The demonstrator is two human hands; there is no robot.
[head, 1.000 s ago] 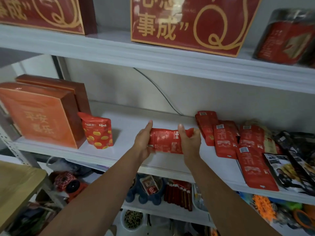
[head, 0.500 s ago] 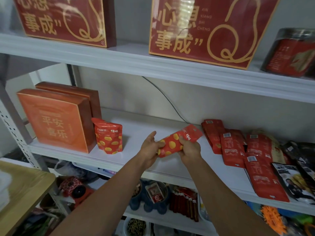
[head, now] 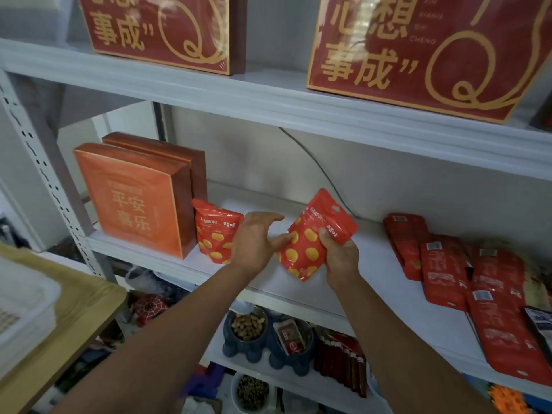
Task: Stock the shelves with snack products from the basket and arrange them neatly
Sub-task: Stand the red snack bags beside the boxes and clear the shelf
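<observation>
Rotated face-out since before, pouch (head: 310, 243) tilts top-right, gripped by right hand (head: 340, 258), left hand (head: 257, 243) open at its edge; standing twin (head: 213, 234) lies left.

Two bare forearms reach up and forward from the lower edge of view, drawing closer together at the wrists. The left hand (head: 254, 245) shows its back, fingers loosely extended and slightly spread, thumb tip touching the left edge of a snack pouch (head: 307, 249). The right hand (head: 340, 256) grips that pouch from its right side, thumb on the front, fingers curled behind.
</observation>
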